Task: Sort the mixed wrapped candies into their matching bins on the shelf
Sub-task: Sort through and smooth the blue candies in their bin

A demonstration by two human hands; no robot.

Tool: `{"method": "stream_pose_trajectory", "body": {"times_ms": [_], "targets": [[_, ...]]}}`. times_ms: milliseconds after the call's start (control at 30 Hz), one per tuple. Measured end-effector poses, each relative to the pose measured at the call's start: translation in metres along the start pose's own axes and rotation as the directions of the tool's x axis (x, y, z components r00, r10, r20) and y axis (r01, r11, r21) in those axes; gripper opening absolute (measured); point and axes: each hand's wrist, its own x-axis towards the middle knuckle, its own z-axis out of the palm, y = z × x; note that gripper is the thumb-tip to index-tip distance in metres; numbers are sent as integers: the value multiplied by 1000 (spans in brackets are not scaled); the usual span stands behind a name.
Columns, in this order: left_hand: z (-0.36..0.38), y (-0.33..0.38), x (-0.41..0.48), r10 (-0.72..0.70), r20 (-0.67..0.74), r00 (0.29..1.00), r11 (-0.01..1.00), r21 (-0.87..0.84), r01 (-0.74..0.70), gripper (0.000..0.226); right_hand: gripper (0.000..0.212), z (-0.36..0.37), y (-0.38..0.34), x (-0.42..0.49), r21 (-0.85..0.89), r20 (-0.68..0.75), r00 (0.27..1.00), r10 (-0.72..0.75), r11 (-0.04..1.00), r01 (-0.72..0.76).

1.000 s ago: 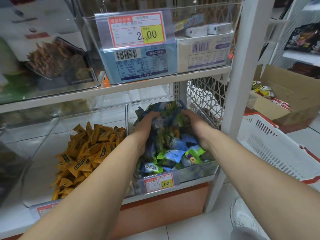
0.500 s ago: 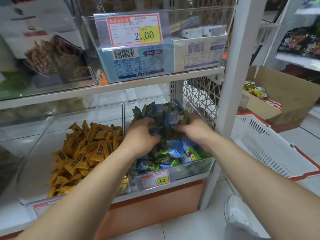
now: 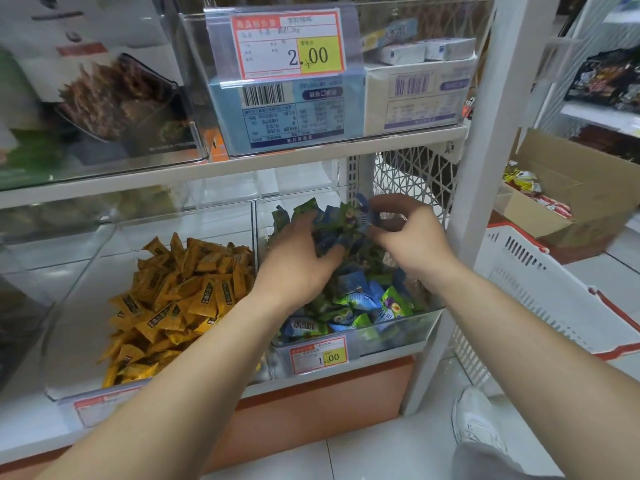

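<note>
- The left hand (image 3: pixel 300 261) lies palm-down on a heaped mound of crinkly blue and green wrapped candies (image 3: pixel 349 296), fingers curled over a clump at the top of the heap.
- The right hand (image 3: pixel 405 237) reaches in from the other side, thumb and bent fingers closed on the same raised clump of glossy wrappers.
- The mound fills a clear hard-plastic bin (image 3: pixel 391 336) at the right end of the lower shelf; a red-and-yellow paper price tag (image 3: pixel 318 355) is fixed to the front wall.
- Just beside it on the left, a second clear plastic bin (image 3: pixel 86 271) holds a loose pile of flat, pillow-shaped orange foil candies (image 3: pixel 180 299).
- A white slotted plastic basket with red trim (image 3: pixel 554 299) stands right of the white metal shelf post (image 3: pixel 478 188).
- A brown cardboard box (image 3: pixel 575 199) sits behind the basket.
</note>
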Motion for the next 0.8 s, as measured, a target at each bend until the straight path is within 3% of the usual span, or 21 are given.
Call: {"method": "stream_pose_trajectory", "body": {"times_ms": [67,133,200,267,367,433,500,567,633,800], "targets": [[-4,8,2,-78,-5,997,930,-361,71,58,39,5,-6,-5,107,57,998,-1,994,-5],[-5,11,2,-137,61,989,787,-600,146,37,41,12,-12,-11,163,117,993,-11,987,-8],[-8,11,1,-140,60,988,737,-660,145,11,44,18,-15,-14,178,171,985,-31,984,0],[-10,5,2,-156,66,986,732,-662,160,13,47,20,-17,-16,146,197,980,-37,989,8],[-18,-8,6,-135,-54,989,884,-458,95,24,48,18,-15,-12,74,168,986,5,997,-18],[-28,-18,4,-2,-165,986,995,-100,-15,28,35,12,-10,-6,-113,83,996,13,994,-3],[-36,-26,0,165,-133,977,929,353,-109,34,24,5,-2,-1,-293,86,996,39,956,-12],[-37,-31,-3,186,-19,982,752,646,-130,40,29,3,7,1,-415,188,972,141,908,-51],[-34,-33,-6,131,24,991,696,710,-109,43,38,6,17,0,-530,279,930,238,846,-57],[-23,-19,0,212,69,975,794,569,-213,39,48,21,25,7,-689,321,854,410,719,-86]]}}
